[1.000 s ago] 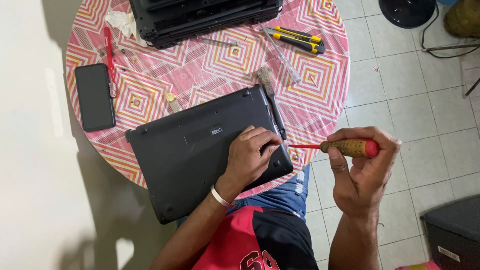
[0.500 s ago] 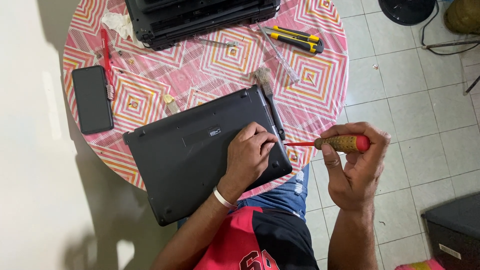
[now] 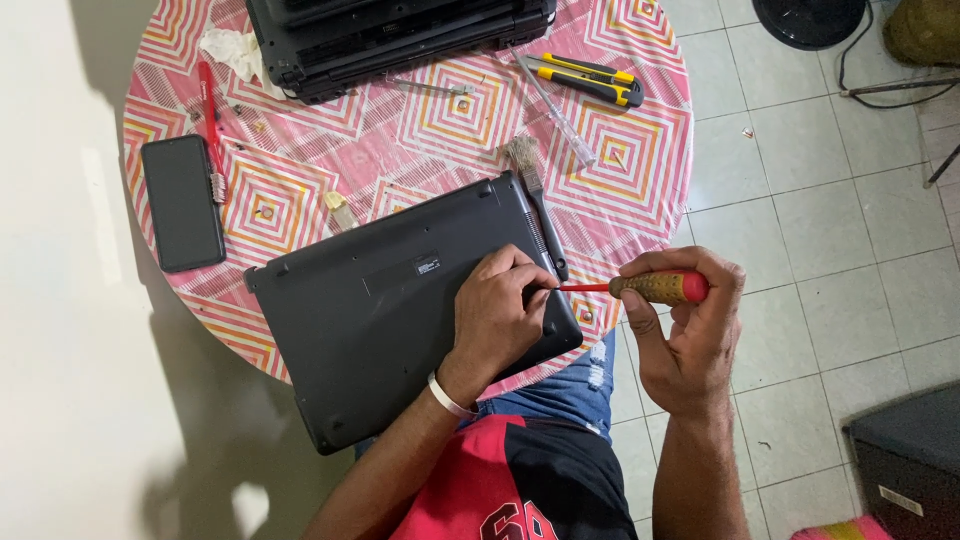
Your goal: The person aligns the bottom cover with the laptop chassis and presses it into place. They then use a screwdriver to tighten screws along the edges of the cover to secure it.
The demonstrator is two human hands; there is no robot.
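Black upturned laptop (image 3: 390,320) under left hand (image 3: 500,315); right hand (image 3: 690,340) fingers clamp a red-shafted screwdriver (image 3: 650,288).

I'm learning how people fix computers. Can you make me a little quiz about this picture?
1. True or false: the right hand holds a screwdriver.
2. What does the left hand rest on? A) the phone B) the upturned black laptop C) the yellow utility knife
3. Fill in: the small brush lies along the laptop's ___ edge, as seen in the picture.

Key: 1. True. 2. B. 3. Right.
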